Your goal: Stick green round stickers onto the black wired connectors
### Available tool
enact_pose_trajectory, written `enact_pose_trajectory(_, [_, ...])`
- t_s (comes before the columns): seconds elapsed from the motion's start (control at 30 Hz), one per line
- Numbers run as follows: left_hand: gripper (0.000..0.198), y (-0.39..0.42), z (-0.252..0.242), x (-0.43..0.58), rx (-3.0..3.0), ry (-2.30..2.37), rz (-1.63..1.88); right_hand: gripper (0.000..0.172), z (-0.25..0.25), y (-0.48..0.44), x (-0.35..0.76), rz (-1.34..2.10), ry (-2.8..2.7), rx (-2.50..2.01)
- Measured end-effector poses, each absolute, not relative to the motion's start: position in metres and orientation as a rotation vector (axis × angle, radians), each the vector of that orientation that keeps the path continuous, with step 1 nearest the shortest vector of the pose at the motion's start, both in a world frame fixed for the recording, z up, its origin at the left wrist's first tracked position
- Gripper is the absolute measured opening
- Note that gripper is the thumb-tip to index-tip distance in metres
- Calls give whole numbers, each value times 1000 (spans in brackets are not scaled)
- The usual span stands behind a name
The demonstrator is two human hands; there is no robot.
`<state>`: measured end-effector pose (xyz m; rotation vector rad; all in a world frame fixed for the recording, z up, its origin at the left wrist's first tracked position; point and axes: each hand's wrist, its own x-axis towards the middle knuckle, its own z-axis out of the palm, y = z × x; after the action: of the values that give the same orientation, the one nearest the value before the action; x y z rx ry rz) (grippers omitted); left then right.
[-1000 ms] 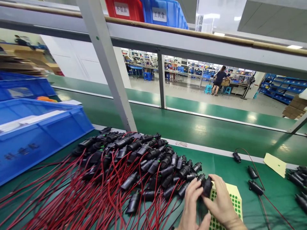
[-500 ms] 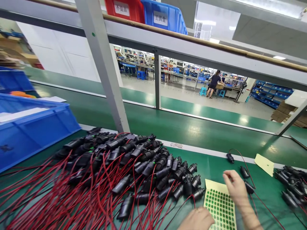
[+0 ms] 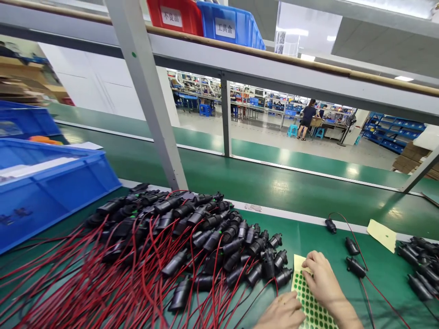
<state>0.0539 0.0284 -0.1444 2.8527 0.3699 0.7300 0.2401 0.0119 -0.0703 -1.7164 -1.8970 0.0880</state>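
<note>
Right hand point(image 3: 320, 276), fingers curled, over yellow dot sheet point(image 3: 308, 310); left hand point(image 3: 283, 311), fingers bent, at sheet's left edge. Cannot tell whether either pinches anything. Sheet lies on green tabletop point(image 3: 303, 237), partly under right hand. Black wired cylinders point(image 3: 175, 262) heaped left of hands; blue bin point(image 3: 65, 192) beyond.

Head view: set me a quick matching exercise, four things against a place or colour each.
1. Nearer sheet
2. Right hand
3. Red bin
4. Left hand

A. Up on the shelf
B. By the nearer sheet's left edge
C. Pale yellow with green dots in rows
D. Over the nearer sheet's dots

Pairs: 1-C, 2-D, 3-A, 4-B
</note>
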Motion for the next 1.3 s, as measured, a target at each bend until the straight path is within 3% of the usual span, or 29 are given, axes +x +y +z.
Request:
enact_pose_trajectory(0.13, [19,31,-146,53,2951,309,754,16,-77,11,236,71,-1943,-1719])
enact_pose_trajectory(0.37, [9,29,-155,53,2867,394,740,14,-73,2,265,0,-1897,-1743])
enact_pose_trajectory(0.5, [9,29,-162,55,2831,371,746,43,-76,-9,322,-188,-1556,-2063])
enact_pose_trajectory(0.63, [12,29,-161,55,2657,399,688,45,-83,-23,368,-179,-1356,-2209])
enact_pose_trajectory(0.77, [36,31,-141,49,2165,353,551,45,-75,-33,361,65,-1345,-2105])
enact_pose_trajectory(0.9, [62,28,-109,44,1300,211,554,59,-59,-36,286,770,-1256,-1536])
enact_pose_trajectory(0.97, [69,26,-94,44,945,115,509,68,-52,-35,242,919,-1186,-1349])
enact_pose_trajectory(1.1, [65,25,-77,45,718,122,483,56,-48,-28,198,870,-1137,-1321])
enact_pose_trajectory(1.3, [52,24,-72,44,997,389,651,18,-59,-18,219,961,-967,-1196])
